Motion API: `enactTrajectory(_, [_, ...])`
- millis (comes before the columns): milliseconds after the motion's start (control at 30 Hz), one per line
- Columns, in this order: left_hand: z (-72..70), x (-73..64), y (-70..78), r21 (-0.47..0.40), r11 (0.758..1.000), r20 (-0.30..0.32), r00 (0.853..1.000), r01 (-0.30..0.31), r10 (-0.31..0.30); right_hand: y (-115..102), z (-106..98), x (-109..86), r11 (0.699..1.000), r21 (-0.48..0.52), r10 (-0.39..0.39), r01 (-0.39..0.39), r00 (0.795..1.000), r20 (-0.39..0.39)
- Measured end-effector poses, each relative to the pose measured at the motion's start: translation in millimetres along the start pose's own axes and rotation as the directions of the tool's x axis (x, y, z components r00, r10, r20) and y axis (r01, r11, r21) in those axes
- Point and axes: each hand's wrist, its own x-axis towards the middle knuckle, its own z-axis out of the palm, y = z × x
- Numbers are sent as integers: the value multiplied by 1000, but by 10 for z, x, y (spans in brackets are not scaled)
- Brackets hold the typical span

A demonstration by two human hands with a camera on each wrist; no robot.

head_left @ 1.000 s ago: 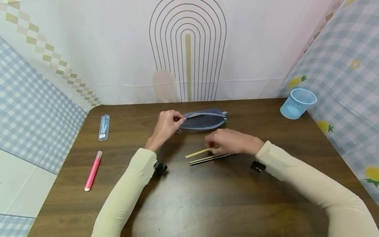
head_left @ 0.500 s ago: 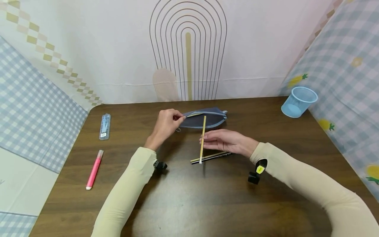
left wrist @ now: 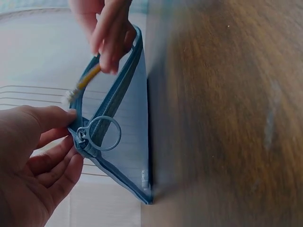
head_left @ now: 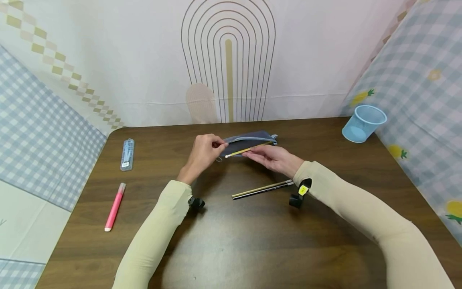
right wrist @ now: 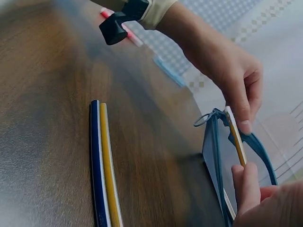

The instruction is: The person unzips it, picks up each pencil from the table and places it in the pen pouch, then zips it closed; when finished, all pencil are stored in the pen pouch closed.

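At pouch [head_left: 255, 135], R hand [head_left: 273, 157] pinches yel. pencil [head_left: 236, 153]; cam label [head_left: 304, 190] illegible.

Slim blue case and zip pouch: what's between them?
In the head view, the left hand is between the slim blue case and the zip pouch, pinching the pouch's edge; bare tabletop separates hand and case.

I'm standing by a desk nook, home or studio I can't tell: a wood table [head_left: 223, 245], white cloth [head_left: 151, 60] hung behind, checked cloth [head_left: 415, 108] either side, a marker [head_left: 115, 207], pencils [head_left: 261, 190] and a cup [head_left: 362, 125] on top.
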Motion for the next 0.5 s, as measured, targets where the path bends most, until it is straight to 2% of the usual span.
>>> enactTrajectory(300, [-11,4,7,6,1000,15,1000,3,-3,47,149,142,992,-84,-99,94,993,-59])
enactTrajectory(500, [-10,1,-4,6,1000,8,1000,3,-3,70,161,172,990,-103,-99,92,993,-70])
